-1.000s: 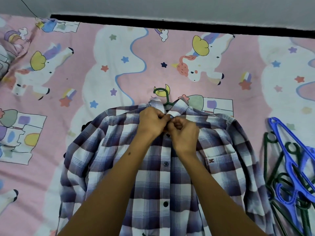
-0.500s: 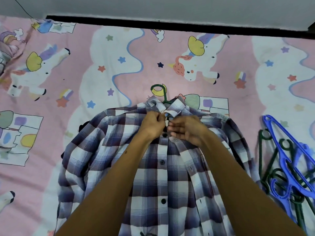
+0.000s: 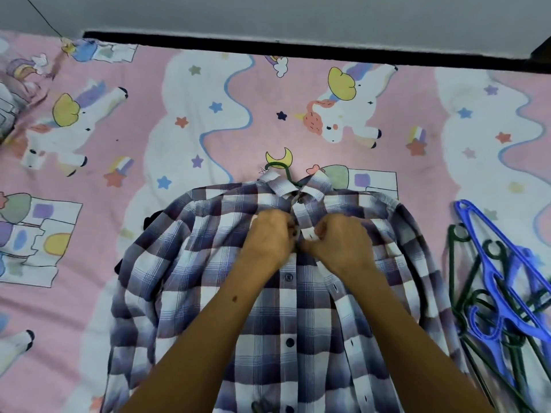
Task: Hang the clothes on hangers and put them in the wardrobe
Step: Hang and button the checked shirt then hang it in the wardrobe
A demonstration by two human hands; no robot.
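Note:
A blue, purple and white plaid shirt point(image 3: 190, 263) lies front up on the bed. A green hanger sits inside it, and only its hook point(image 3: 280, 169) shows above the collar. My left hand point(image 3: 268, 236) pinches the shirt's left front edge at a dark button just below the collar. My right hand point(image 3: 343, 239) pinches the right front edge with the buttonhole strip. Both hands meet at the placket, knuckles up. The top collar button looks fastened.
A pile of spare blue and green hangers point(image 3: 504, 296) lies at the right, beside the shirt's sleeve. The pink unicorn bedsheet point(image 3: 119, 138) spreads all around. A dark bed edge point(image 3: 298, 52) and a grey wall run along the far side.
Both hands have slid down from the collar button to the button below it on the placket. The collar now lies uncovered and closed.

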